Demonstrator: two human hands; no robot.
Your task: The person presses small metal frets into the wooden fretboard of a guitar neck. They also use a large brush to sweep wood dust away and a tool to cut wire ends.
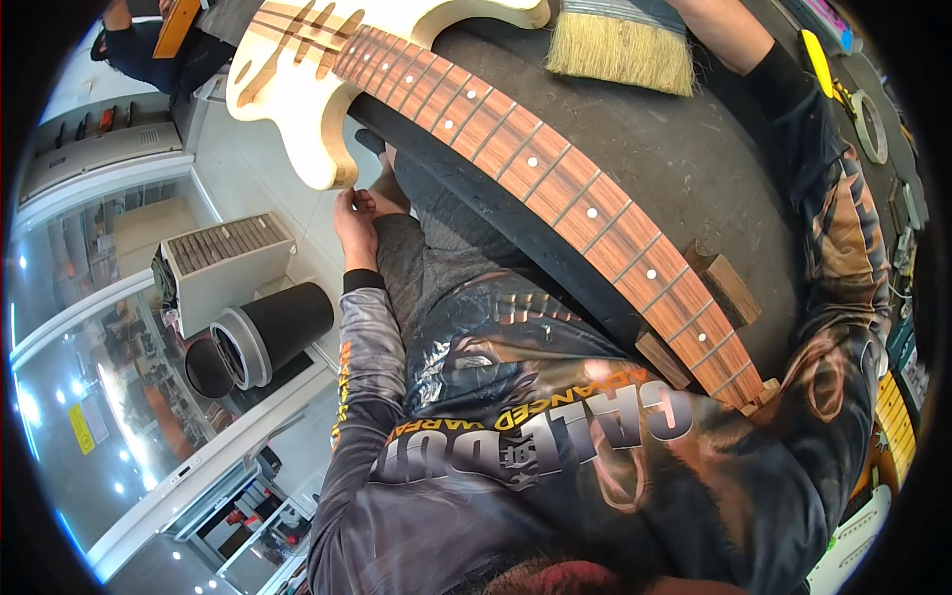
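A pale electric guitar body with dark wood stripes lies at the top, its bolt side up. From it a rosewood-coloured fretted neck with white dot inlays runs down to the lower right. My left hand is closed with curled fingers right by the tip of the body's horn; whether it touches the horn, or holds anything, I cannot tell. My right forearm reaches out past the top edge, so that hand is hidden from view. Beside this forearm lies a wide straw-bristled brush, its handle cut off.
Dark workbench under the neck, with wooden blocks near its end. A tape roll and yellow-handled tool lie right. Left stand a black bin, a white slatted box and glass cabinets. Another person is top left.
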